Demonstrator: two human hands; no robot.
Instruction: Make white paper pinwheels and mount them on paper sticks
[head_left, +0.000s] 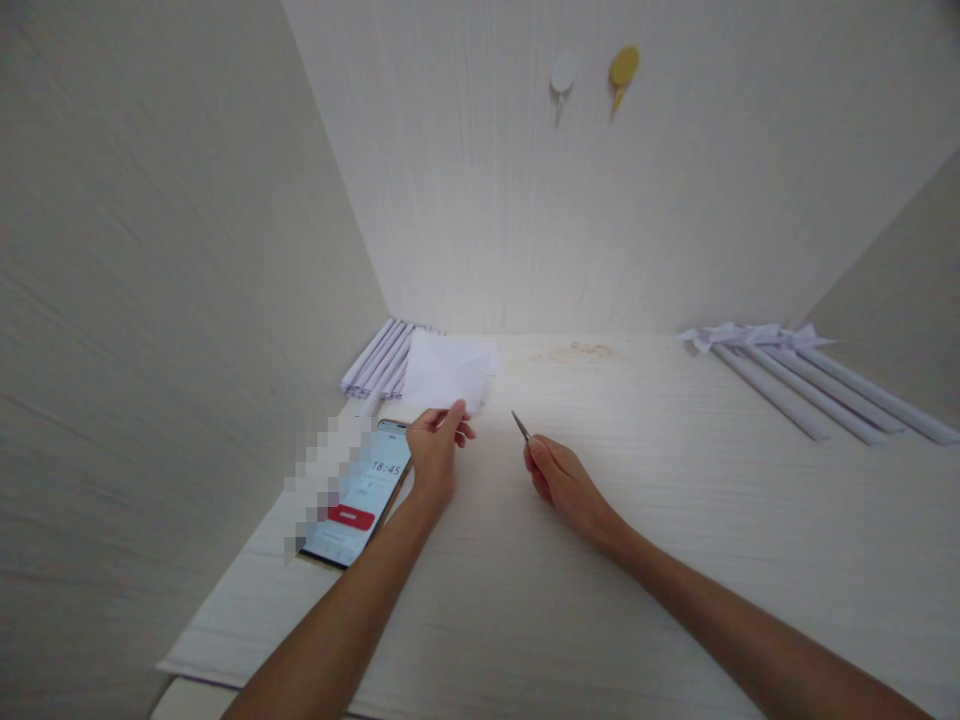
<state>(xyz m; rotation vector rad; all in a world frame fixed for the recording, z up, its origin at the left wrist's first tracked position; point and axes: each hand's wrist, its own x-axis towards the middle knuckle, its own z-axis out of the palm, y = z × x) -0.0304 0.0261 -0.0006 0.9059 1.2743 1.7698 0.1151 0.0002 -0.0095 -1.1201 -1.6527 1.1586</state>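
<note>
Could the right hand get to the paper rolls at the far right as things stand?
Probably yes. The right hand lies on the bare desk, its fingers shut on a thin metal tool. Nothing lies between it and the rolls, though the tool would hamper gripping one.

Soft, bright light washes out the desk [675, 560] near the back wall; edges bend with wide-angle distortion, shadows faint.
</note>
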